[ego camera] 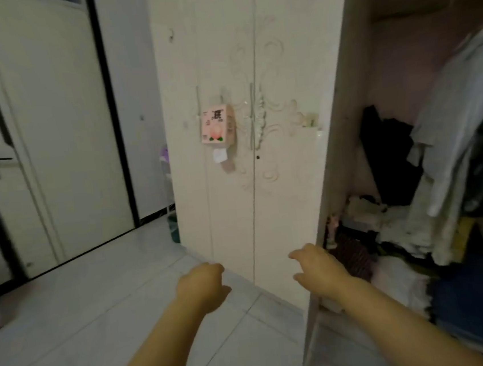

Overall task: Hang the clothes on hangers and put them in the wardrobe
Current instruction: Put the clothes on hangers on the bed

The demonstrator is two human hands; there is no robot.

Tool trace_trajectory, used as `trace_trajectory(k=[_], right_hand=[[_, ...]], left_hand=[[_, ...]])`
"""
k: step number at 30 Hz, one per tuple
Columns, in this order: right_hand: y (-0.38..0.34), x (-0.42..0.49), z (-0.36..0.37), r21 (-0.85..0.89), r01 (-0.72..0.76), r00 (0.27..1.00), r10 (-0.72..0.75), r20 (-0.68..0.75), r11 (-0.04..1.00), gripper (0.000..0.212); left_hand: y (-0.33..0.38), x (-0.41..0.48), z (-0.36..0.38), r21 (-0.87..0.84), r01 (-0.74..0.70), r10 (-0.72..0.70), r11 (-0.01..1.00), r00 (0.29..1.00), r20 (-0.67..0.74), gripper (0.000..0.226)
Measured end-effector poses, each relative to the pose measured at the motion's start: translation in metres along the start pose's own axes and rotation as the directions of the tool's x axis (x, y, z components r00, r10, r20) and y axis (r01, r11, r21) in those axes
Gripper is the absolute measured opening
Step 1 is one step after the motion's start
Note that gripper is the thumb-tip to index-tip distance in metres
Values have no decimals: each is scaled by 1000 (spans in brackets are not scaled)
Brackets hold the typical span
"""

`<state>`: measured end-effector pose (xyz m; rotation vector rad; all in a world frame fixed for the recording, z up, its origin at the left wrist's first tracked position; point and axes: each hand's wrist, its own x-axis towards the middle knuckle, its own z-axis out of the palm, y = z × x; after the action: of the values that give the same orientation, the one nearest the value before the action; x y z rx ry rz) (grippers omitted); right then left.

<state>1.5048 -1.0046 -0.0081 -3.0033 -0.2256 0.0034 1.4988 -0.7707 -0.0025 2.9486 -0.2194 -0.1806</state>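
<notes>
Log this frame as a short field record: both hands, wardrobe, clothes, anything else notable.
left: left hand held out over the floor, fingers loosely curled, holding nothing
right: right hand held out near the open compartment's edge, holding nothing
storage: wardrobe with two doors closed, open compartment at right
hanging: pale garment with darker ones beside it
below: heaped clothes in the compartment's bottom
other: pink tissue pack hanging on a closed door; room door closed
hanger: none seen in either hand

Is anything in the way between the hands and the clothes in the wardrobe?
Nothing I can see. Both hands are empty: the left hand is out over the floor, the right hand in front of the open wardrobe's pale edge panel. The hanging clothes and the pile below lie uncovered just right of it.
</notes>
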Motion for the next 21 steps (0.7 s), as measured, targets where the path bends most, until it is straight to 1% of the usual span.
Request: trace_trajectory(k=[4,8,13,17,21], right_hand=[[87,-8,-11,8,-146,988,147,-40,989,41],[157,-13,-19,-34,-246,968,243,-70,969,32],[228,-5,-33,-35,-400,910,393,-135,916,34],[269,8,-50,8,-475,869,471,-154,880,39],[309,23,-70,-5,-563,812,553,-188,826,43]], left_hand=[[85,51,8,33,-178,177,983,984,25,54],[155,97,14,75,-338,336,938,941,40,50],[238,162,16,66,-530,528,845,848,54,36],[289,214,9,56,-652,651,756,758,41,43],[335,262,2,61,-720,719,691,694,42,38]])
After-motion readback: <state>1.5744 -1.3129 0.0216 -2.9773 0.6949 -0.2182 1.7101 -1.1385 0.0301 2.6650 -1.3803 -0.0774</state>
